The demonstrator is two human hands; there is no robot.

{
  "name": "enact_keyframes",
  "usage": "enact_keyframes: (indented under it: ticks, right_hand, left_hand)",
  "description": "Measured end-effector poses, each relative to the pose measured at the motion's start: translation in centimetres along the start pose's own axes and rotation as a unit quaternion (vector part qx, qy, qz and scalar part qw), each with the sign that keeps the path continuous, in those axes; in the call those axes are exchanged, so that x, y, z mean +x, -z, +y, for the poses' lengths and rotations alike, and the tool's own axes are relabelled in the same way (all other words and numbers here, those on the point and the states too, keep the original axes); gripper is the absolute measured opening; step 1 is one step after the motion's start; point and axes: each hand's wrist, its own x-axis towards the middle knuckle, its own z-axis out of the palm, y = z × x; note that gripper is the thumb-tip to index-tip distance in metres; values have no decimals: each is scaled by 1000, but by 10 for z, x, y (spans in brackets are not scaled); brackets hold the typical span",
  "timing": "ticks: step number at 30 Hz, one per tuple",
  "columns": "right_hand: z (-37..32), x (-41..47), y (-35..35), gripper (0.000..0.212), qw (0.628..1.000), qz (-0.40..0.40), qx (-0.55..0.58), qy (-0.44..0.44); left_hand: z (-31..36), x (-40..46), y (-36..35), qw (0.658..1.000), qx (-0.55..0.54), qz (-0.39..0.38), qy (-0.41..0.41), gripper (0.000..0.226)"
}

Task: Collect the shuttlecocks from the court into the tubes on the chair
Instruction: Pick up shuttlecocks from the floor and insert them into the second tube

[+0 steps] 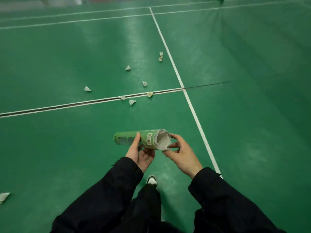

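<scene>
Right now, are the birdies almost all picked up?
Not yet. The left hand grips the tube, the right hand is at its open mouth, and no birdie shows inside. Shuttlecocks still lie on the court, like one near the line and another at far left.

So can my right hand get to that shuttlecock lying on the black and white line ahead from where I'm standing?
Probably not yet. The right hand is up at the open mouth of the tube, and the shuttlecock lies well ahead on the floor. Nothing blocks the way; step forward and bend down.
</scene>
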Motion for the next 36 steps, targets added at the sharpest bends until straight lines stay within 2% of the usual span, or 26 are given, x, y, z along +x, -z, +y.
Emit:
enact_keyframes:
  ticks: [5, 9, 16, 19, 24, 29, 32, 36]
  right_hand:
    - [-29, 191, 50, 45, 1000, 0, -6, 1]
    - [-72, 330, 107, 40, 1000, -2, -3, -20]
    - [-121, 555, 230, 48, 997, 56, 21, -47]
    - [-122, 669, 277, 42, 996, 70, 33, -54]
    - [-151, 864, 343, 41, 998, 7, 11, -62]
    - [-215, 1026, 385, 33, 992, -79, -27, -89]
    - [-242, 1137, 401, 30, 987, -123, -60, -89]
    - [-250, 1303, 415, 25, 985, -131, -78, -85]
  left_hand:
    - [88, 129, -116, 999, -33, 9, 23, 57]
    - [168, 216, -241, 999, -18, -7, 41, 55]
    - [282, 366, -439, 999, 12, -17, 47, 57]
    - [327, 456, -518, 999, 13, 5, 40, 62]
    - [406, 578, -638, 998, -23, 51, 34, 71]
    - [505, 659, -723, 991, -112, 71, 35, 79]
    - [564, 727, -767, 986, -142, 88, 11, 70]
    - [637, 843, -826, 983, -145, 115, 2, 55]
